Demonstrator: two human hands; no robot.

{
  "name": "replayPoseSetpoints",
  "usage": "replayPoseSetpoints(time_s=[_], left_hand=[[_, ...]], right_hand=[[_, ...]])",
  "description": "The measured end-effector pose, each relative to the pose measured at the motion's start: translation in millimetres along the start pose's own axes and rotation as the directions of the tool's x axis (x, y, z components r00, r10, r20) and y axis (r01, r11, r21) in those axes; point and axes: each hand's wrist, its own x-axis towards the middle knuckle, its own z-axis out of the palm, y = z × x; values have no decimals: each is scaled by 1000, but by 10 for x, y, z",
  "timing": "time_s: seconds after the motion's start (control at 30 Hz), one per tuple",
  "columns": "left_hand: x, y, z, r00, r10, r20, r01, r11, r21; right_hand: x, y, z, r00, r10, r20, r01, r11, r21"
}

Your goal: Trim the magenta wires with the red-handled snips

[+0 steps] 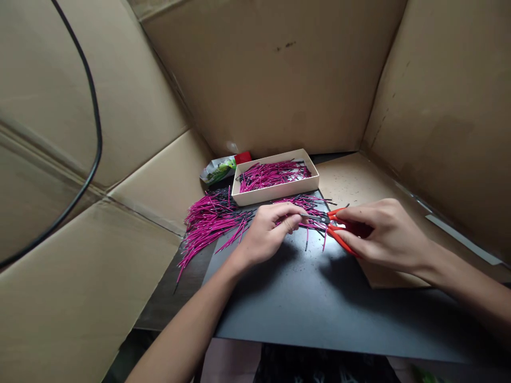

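My right hand is closed round the red-orange handles of a small pair of pliers or cutters, whose dark jaws point left. At the jaws, my left hand is pinched, its thumb and forefinger together; a thin dark piece shows between fingertips and tool, too small to make out. Behind and left of my left hand, a large pile of pink and black wire pieces spreads over the table. More such pieces lie behind the tool. Similar pieces fill a shallow cream box behind the hands.
Cardboard walls enclose the back and sides. A crumpled green, white and red packet sits left of the box. Flat cardboard lies at the right, under my right forearm. A black cable hangs at the left. Dark scraps dot the grey surface.
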Motion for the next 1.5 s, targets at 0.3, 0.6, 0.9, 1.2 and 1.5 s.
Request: replayPoseSetpoints(time_s=[0.3,0.6,0.9,1.2,1.5], left_hand=[[9,-56,11,987,158,25,-157,930,332],[0,-60,217,957,214,195,-281,850,447],[-40,-113,203,929,249,274,-367,714,596],[-14,-100,222,960,178,215,-268,806,528],[-43,117,417,952,-228,206,90,847,524]], right_hand=[[21,-11,-2,995,28,-100,-27,1000,10],[80,-286,15,944,266,197,-310,503,807],[102,-213,147,858,505,96,-293,326,899],[72,-242,137,874,475,101,-315,396,862],[-26,-540,195,873,92,479,-487,116,866]])
